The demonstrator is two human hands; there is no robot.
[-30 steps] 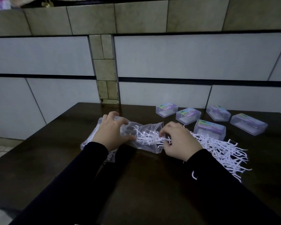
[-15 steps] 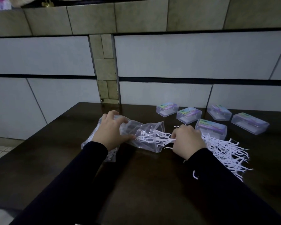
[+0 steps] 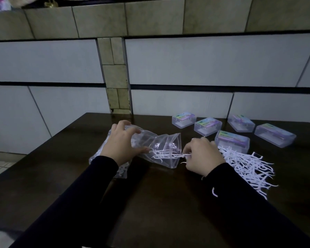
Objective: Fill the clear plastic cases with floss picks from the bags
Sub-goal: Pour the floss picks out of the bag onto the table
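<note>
1. Fingers point(image 3: 188, 152) of the right hand point(image 3: 203, 158) pinched together on a few floss picks point(image 3: 166, 155) at the mouth of the bag, drawn partway out.
2. Fingers point(image 3: 132, 130) of the left hand point(image 3: 123, 144) spread and curled over the top of the clear plastic bag point(image 3: 161, 143), pressed down on it against the bench point(image 3: 159, 203); thumb stretched toward the picks inside.
3. Bag lay on its side, mouth open to the right, only a thin bunch of picks left in it; a second, flatter bag point(image 3: 121, 171) with picks showed under the left wrist.
4. Just right of the right hand, a loose heap of picks point(image 3: 249, 165) spread on the bench, touching the nearest case point(image 3: 232, 141).
5. Farther back, four more clear cases point(image 3: 183, 119) point(image 3: 208, 126) point(image 3: 241, 122) point(image 3: 274, 135) stood near one another, lids seemingly shut, coloured labels on top; fill inside too dim to tell.
6. Judged by look: picks very light, thin, stiff but hooked, prone to tangle and snag on each other and on the bag lip; best pinched by the handles in a small aligned bundle.
7. Bag film soft, slippery, crumpling; best pinned behind the mouth while emptying.
8. Cases light and rigid, likely to slide; best steadied at the base when opened.
9. Task judged early: emptying underway, no case seen open.
</note>
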